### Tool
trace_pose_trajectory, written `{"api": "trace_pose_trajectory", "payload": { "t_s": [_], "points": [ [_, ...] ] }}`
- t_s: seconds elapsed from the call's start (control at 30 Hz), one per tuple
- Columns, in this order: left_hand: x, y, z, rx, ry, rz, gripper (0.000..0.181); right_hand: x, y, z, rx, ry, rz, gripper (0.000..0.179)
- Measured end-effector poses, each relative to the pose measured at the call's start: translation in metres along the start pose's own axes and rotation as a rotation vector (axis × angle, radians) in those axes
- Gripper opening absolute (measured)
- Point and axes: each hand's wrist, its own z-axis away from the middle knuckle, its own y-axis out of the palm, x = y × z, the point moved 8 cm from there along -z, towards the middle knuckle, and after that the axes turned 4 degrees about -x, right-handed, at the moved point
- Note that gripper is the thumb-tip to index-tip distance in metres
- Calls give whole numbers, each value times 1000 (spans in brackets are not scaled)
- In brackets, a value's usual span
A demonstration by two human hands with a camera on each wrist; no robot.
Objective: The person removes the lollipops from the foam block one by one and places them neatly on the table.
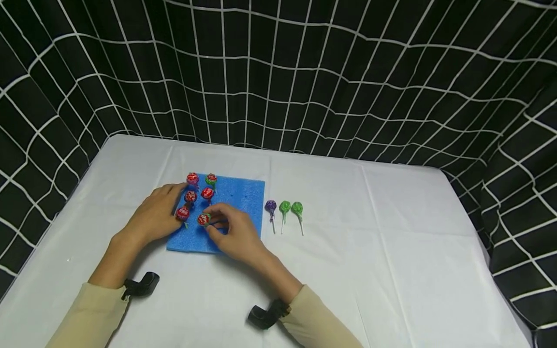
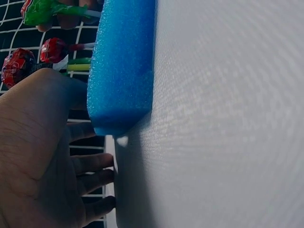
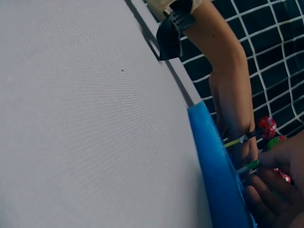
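Note:
A blue foam board (image 1: pixel 252 203) lies on the table with several wrapped lollipops standing in its left part, among them a red one (image 1: pixel 207 193). My right hand (image 1: pixel 237 237) is over the board's front part and pinches a red-and-green lollipop (image 1: pixel 203 220) between thumb and fingers. In the right wrist view, that lollipop's stick (image 3: pixel 244 168) meets the foam. Along the board's left edge rests my left hand (image 1: pixel 156 212), its fingers extended beside the foam. Its thumb side lies close to a red lollipop (image 1: pixel 183 213) near that edge.
To the right of the board, a purple lollipop (image 1: pixel 271 205) and two green lollipops, one at the far right (image 1: pixel 297 208), lie on the white tablecloth (image 1: pixel 370 251). A black curtain with a white grid (image 1: pixel 278 72) encloses the table. Small holes show in the foam.

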Motion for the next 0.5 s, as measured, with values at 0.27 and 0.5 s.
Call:
{"api": "trace_pose_trajectory", "payload": {
  "t_s": [0.27,0.5],
  "points": [
    [-1,-3,3,-13,0,-5,83,-1,4,-2,0,2,-50,29],
    [2,-3,2,0,-12,9,84,-1,7,-2,-8,-7,-64,29]
  ]
}}
